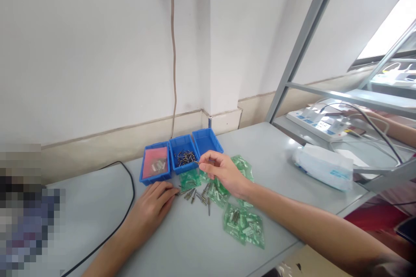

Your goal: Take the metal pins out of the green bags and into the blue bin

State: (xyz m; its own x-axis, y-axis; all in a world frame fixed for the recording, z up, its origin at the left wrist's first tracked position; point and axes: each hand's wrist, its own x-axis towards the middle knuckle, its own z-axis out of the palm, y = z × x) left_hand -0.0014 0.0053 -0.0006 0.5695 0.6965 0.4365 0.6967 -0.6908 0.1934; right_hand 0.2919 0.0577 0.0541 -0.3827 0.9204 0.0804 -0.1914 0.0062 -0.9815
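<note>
My right hand [221, 171] is raised over the front of the middle blue bin [183, 167]. Thumb and index finger pinch a thin metal pin [196, 162], mostly hidden by the fingertips. Inside that bin lie many loose metal pins [186, 157]. My left hand [154, 203] rests on the table in front of the left bin. Its thumb and index tips come together at one end of a small pile of metal pins [191, 194], seemingly on one pin. Several green plastic bags [219, 192] with metal pieces lie under and beside my right hand.
The left blue bin [142, 174] holds a pink sheet and a clear bag of pieces. A third blue bin [208, 138] stands at right. Nearer are more green bags [243, 225]. A black cable [131, 181], white packet [325, 166], power strip [315, 125] and another person's arm [386, 125] are visible.
</note>
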